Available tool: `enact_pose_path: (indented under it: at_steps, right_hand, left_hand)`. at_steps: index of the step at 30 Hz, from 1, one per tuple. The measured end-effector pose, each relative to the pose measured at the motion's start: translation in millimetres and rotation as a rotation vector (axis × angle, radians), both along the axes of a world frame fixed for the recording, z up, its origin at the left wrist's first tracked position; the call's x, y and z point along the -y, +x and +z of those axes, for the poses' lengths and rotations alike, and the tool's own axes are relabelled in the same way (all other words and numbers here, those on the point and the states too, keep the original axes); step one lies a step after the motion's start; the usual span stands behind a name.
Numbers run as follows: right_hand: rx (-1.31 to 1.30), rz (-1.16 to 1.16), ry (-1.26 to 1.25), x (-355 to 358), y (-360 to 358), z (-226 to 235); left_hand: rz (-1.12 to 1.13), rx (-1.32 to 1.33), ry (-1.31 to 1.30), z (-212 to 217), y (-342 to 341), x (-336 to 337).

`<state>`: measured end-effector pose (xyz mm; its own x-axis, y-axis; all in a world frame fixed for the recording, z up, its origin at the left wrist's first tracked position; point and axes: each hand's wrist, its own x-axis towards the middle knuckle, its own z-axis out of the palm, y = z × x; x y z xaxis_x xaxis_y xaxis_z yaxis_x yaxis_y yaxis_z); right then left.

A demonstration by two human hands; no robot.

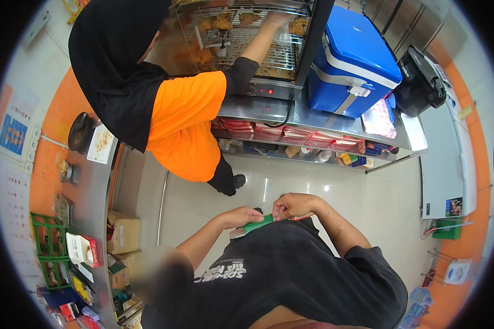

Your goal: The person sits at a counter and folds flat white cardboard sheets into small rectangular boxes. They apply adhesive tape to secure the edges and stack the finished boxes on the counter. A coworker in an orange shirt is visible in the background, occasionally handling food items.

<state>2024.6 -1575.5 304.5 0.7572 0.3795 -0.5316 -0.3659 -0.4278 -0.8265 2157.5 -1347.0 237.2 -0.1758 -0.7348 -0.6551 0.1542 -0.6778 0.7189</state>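
In front of my dark shirt, both hands are raised to a small flat green item (pixel 257 225) with a pale end; its kind is too small to make out. My left hand (pixel 239 216) is closed with its fingers gripping the upper edge. At the right end of it, my right hand (pixel 292 206) is pinched, its fingertips against or very near the green piece. A bit of red and white shows just under my right hand, partly hidden by it.
A co-worker in an orange shirt (pixel 186 115) reaches into a lit warming cabinet (pixel 273 90) holding fried food. Beside it a blue cooler box (pixel 357 60) and a black appliance (pixel 420 82) stand on a steel counter. Along the left runs another steel counter (pixel 99 186), with cardboard boxes (pixel 125 233) below.
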Motion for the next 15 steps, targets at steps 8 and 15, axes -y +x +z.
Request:
enact_pose_path:
  at_steps: [8, 15]
  right_hand:
    - [-0.041, -0.009, -0.005, 1, -6, 7]
    - [-0.025, -0.049, -0.013, 1, -12, 8]
  left_hand:
    - [0.033, -0.011, -0.035, 1, -8, 1]
    - [0.038, -0.018, -0.029, -3, -12, 1]
